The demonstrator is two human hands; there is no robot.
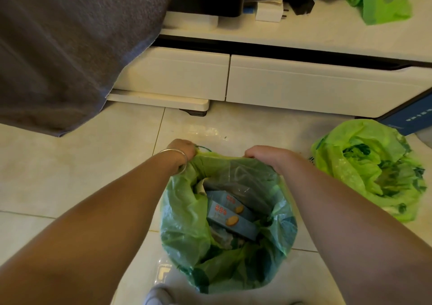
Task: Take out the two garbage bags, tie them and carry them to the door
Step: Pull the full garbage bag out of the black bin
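A green garbage bag point(187, 230) stands open on the tiled floor right below me, with blue boxes point(231, 220) and other waste inside. My left hand point(182, 149), a bangle on its wrist, is closed on the bag's far rim at the left. My right hand point(264, 154) grips the far rim at the right. A second green garbage bag point(371, 169) sits on the floor to the right, loosely open, apart from both hands.
A low white cabinet point(304, 80) with two drawers runs across the back. A grey cloth point(65, 47) hangs down at the left. Another green plastic bag point(385, 3) lies on the cabinet top. A blue box point(413, 118) sits at the far right. A grey shoe point(156, 296) shows at the bottom.
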